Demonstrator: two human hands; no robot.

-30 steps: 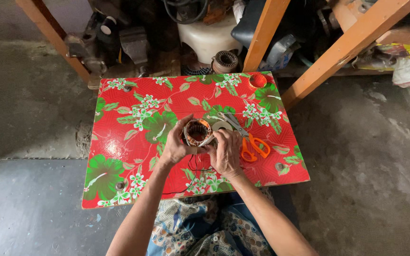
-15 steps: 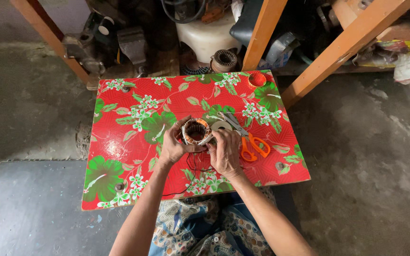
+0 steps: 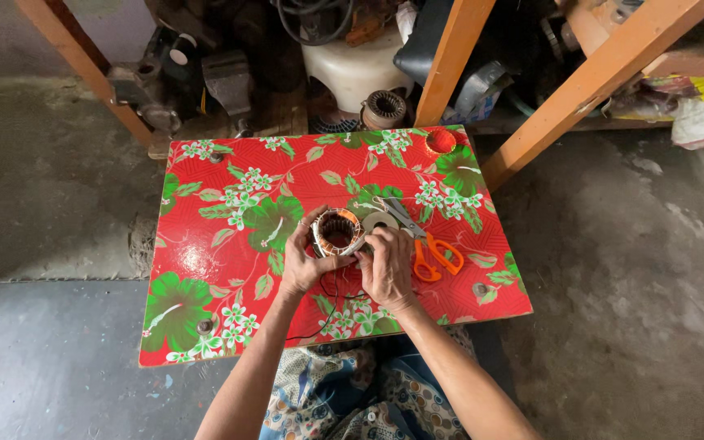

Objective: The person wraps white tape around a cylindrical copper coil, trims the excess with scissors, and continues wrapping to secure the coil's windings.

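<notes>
Clenched around the copper-wound stator [image 3: 337, 232] near the table [image 3: 205, 269] middle, left hand [image 3: 303, 265] tilting its bore upward, right hand [image 3: 386, 262] pinching its right rim, scissors [image 3: 429, 248] just right.

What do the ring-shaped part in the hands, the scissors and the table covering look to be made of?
Ring-shaped part: copper-coloured wire windings on a grey, likely metal core, held in the left hand. Scissors: dull metal blades, glossy orange handles, probably plastic. Table covering: shiny floral sheet, seemingly vinyl; it shows glare.
</notes>
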